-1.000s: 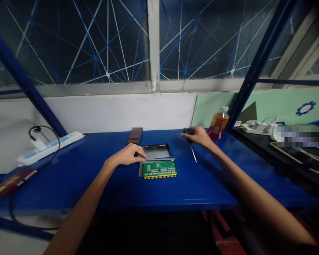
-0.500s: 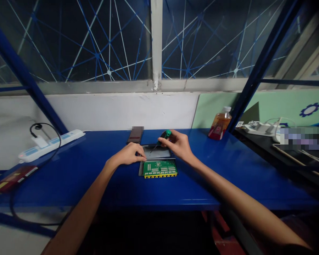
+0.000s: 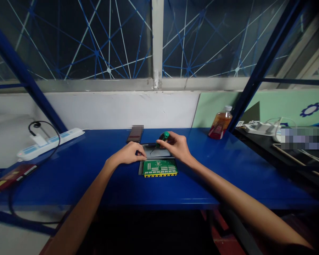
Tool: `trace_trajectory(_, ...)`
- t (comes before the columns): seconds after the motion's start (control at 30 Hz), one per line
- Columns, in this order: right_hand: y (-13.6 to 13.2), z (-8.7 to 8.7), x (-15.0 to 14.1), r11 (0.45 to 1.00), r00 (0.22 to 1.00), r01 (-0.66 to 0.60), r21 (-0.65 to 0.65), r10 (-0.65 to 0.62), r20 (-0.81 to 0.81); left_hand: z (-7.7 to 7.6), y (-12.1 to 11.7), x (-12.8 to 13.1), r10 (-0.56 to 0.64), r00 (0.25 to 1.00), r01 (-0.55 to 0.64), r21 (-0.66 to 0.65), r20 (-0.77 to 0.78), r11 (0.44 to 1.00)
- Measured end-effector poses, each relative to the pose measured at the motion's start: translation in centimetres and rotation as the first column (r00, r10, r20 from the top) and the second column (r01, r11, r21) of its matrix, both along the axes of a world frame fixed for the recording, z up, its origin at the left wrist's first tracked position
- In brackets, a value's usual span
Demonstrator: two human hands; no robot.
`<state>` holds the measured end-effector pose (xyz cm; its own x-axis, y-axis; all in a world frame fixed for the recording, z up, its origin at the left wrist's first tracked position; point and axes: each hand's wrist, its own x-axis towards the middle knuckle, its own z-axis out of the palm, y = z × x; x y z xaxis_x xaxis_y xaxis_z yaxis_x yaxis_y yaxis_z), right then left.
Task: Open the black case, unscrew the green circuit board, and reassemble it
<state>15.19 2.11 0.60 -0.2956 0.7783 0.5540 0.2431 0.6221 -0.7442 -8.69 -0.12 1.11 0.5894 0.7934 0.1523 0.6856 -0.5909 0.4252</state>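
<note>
A green-handled screwdriver (image 3: 166, 135) tilts beyond the yellow-edged green board (image 3: 159, 168).

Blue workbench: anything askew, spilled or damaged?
One oddity: the black cable at the power strip loops out and hangs below the left front edge of the workbench, where it might snag. No spill is visible. The green circuit board shows no obvious damage, though it is too small to check closely.

a white power strip (image 3: 69, 135) lay left on the blue bench (image 3: 215, 173), with a phone (image 3: 135, 135) and a capped bottle (image 3: 220, 124) farther right.
</note>
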Motion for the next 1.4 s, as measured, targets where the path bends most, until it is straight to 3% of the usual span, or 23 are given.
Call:
trace_trajectory(0.67, 0.0, 2.5, 3.4, 0.995, 0.968, 0.084, -0.057, -0.095, -0.233, -0.9, 0.0, 1.1, 0.038, 0.996, -0.046, 0.096, 0.086, 0.994)
trace_trajectory(0.97, -0.3, 2.4, 3.1, 0.997, 0.972, 0.054, -0.054, -0.065, -0.226, -0.8, -0.2, 1.2, 0.053, 0.993, -0.068, 0.147, 0.106, 0.987)
trace_trajectory(1.13, -0.5, 2.7, 2.8, 0.995, 0.962, 0.023, -0.098, -0.049, -0.267, -0.3, -0.8, 2.7, 0.056, 0.967, -0.111, 0.214, 0.249, 0.971)
trace_trajectory(1.4, -1.1, 3.2, 2.4, 0.983, 0.946, -0.071, -0.169, 0.012, -0.324, -1.3, -0.7, 4.4, 0.043, 0.941, -0.131, 0.245, 0.336, 0.961)
